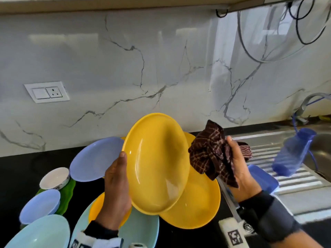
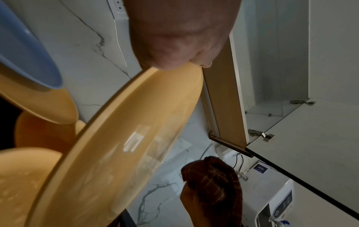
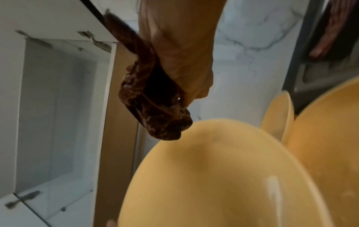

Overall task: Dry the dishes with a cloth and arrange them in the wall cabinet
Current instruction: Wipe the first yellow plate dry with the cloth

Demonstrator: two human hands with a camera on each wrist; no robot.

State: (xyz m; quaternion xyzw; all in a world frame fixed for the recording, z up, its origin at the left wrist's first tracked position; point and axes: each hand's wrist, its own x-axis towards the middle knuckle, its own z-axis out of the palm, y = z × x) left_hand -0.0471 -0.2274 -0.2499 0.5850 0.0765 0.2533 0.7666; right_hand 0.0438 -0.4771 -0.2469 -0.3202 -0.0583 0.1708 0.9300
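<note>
My left hand [image 1: 117, 183] grips a yellow plate [image 1: 157, 163] by its left rim, thumb on the front face, and holds it tilted up above the counter. The same yellow plate [image 2: 120, 150] fills the left wrist view, the thumb [image 2: 180, 35] pressing on its edge. To the plate's right, my right hand [image 1: 240, 169] holds a bunched dark brown checked cloth [image 1: 211, 154], just clear of the rim. In the right wrist view the cloth [image 3: 153, 104] hangs from the fingers above the plate [image 3: 223, 176]. The wall cabinet [image 3: 58, 107] stands open overhead, its shelves bare.
More dishes lie on the black counter [image 1: 21, 172]: another yellow plate [image 1: 198, 203], lilac plates [image 1: 95, 160], pale green plates [image 1: 41, 233], a white bowl [image 1: 54, 178]. A steel sink drainboard [image 1: 295, 176] at right carries a blue bottle [image 1: 293, 153] and a blue lid [image 1: 263, 178]. A wall socket [image 1: 47, 92] sits at left.
</note>
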